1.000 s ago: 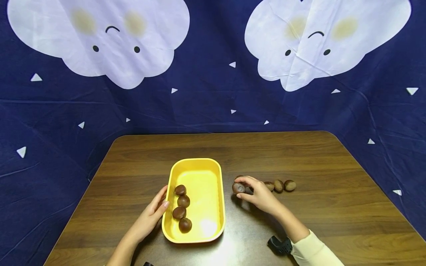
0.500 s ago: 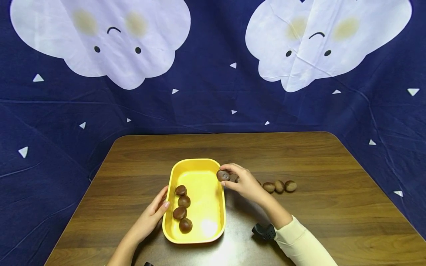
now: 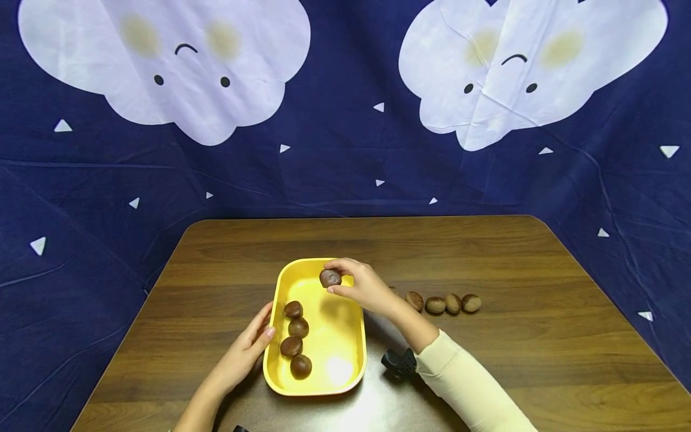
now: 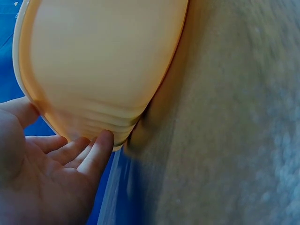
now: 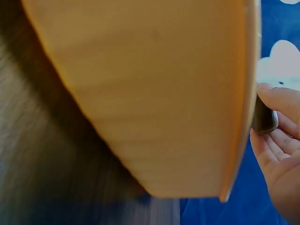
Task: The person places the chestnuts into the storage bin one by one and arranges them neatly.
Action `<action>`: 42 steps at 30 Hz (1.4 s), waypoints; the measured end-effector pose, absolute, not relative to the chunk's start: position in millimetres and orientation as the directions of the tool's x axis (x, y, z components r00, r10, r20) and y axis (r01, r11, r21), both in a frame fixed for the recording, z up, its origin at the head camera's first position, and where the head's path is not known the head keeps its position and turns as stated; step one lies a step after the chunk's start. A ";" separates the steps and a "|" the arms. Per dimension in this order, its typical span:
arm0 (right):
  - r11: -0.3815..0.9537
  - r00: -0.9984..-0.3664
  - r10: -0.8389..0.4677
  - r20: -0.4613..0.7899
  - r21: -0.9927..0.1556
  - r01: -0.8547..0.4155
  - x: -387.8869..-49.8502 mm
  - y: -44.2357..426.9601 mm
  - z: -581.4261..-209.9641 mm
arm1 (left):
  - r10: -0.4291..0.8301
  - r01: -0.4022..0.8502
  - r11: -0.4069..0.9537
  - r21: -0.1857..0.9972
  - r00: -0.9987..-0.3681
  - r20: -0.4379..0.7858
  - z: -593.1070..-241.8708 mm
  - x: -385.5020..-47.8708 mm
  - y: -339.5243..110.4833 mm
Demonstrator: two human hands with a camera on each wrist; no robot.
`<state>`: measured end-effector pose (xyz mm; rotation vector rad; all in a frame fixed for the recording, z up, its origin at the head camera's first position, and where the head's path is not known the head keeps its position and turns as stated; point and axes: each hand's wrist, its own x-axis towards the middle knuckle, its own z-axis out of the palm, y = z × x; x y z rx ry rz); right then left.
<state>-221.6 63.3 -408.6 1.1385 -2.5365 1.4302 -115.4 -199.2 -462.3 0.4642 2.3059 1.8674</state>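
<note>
A yellow tray (image 3: 315, 392) stands on the table with several brown chestnuts (image 3: 299, 327) in a column along its left side. My right hand (image 3: 364, 289) pinches a chestnut (image 3: 330, 277) between thumb and fingers above the tray's back right part; the right wrist view shows this chestnut (image 5: 265, 116) beyond the rim. My left hand (image 3: 241, 354) rests against the tray's left wall, thumb at the rim. In the left wrist view the fingers of my left hand (image 4: 51, 173) touch the outside of the tray (image 4: 103, 56), lightly bent.
Right of the tray, several chestnuts (image 3: 435, 305) lie in a row on the wooden table (image 3: 513, 258), partly hidden by my right forearm. A black wrist device (image 3: 399, 362) is at the right sleeve. Behind the table hangs a dark blue cloth (image 3: 345, 120) with white clouds.
My right hand has carried the pinched chestnut left from the row, across the tray's right rim, to above the inside of the tray. The left hand and tray stay in place.
</note>
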 end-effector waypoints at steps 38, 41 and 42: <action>0.539 -0.722 -0.692 0.002 -0.663 -0.519 -227.7 1.9 -428.0 | 0.306 0.183 0.190 0.965 -0.945 0.119 -463.9 -116.0 -197.3; 0.553 -0.735 -0.678 -0.015 -0.669 -0.497 -227.8 1.2 -430.1 | 0.306 0.180 0.188 0.966 -0.945 0.117 -464.3 -115.9 -197.4; 0.558 -0.741 -0.671 -0.032 -0.680 -0.475 -228.3 0.7 -430.9 | 0.307 0.178 0.186 0.966 -0.945 0.115 -464.4 -115.7 -197.4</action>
